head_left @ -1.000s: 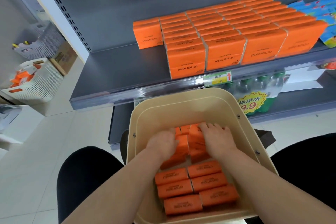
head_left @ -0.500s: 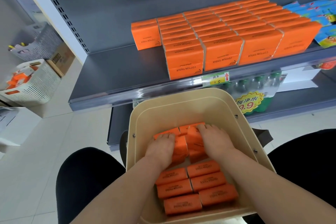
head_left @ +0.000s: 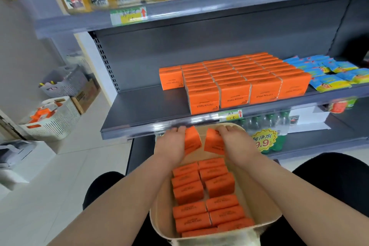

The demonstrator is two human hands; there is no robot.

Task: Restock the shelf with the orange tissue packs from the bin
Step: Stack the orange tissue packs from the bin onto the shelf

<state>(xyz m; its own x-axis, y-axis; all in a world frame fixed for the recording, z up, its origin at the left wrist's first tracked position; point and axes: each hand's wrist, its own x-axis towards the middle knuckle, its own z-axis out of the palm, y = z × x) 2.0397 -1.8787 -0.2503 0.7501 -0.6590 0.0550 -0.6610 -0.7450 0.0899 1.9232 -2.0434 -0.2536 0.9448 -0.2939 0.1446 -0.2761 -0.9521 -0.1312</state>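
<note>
A beige bin (head_left: 267, 201) rests on my lap and holds several orange tissue packs (head_left: 207, 195) in rows. My left hand (head_left: 172, 144) grips one orange pack (head_left: 192, 142), lifted above the bin's far end. My right hand (head_left: 236, 142) grips a second orange pack (head_left: 213, 144) beside it. Both packs hang just below the front lip of the grey shelf (head_left: 143, 110). On that shelf, rows of orange tissue packs (head_left: 235, 80) fill the middle and right; the left part is bare.
Blue snack packets (head_left: 329, 72) lie right of the orange rows. Green bottles with a yellow price sign (head_left: 264, 142) stand on the lower shelf. A white slatted basket (head_left: 54, 120) and a grey one (head_left: 65, 84) sit on the floor at left. Boxed goods line the top shelf.
Both hands have risen out of the bin, each with an orange pack, up to the shelf's front edge. The view has tilted upward, showing the top shelf.
</note>
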